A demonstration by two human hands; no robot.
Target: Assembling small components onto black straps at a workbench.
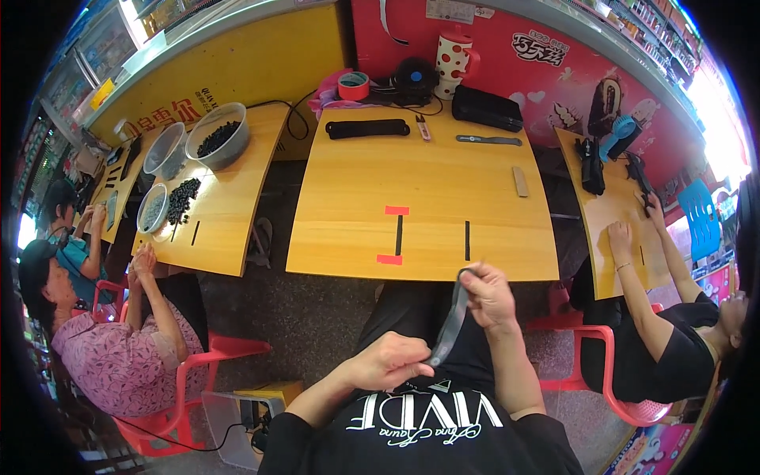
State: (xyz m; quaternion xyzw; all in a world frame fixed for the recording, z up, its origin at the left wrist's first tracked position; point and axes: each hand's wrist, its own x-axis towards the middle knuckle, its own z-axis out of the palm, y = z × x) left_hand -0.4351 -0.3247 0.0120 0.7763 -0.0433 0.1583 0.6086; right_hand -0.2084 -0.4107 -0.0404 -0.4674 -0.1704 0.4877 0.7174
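Observation:
A narrow dark grey strap (451, 325) stretches slantwise between my two hands, over my lap and just off the table's front edge. Its lower end is pinched in my left hand (389, 361), fingers curled. Higher up and to the right, my right hand (488, 296) grips the other end, which bends over at the fingers. A similar grey strap (488, 140) lies flat at the back right of the wooden table (348, 206). Near it rest small thread snips (423, 129) and a long black bundle (368, 128), possibly more straps.
Red tape pieces (397, 210) and a black strip (467, 241) mark the table's front half. A tan flat piece (520, 182), black pouch (487, 108), tape roll (353, 85) and spotted tumbler (453, 63) stand farther back. Co-workers sit at tables on both sides; tubs (238, 150) hold black parts.

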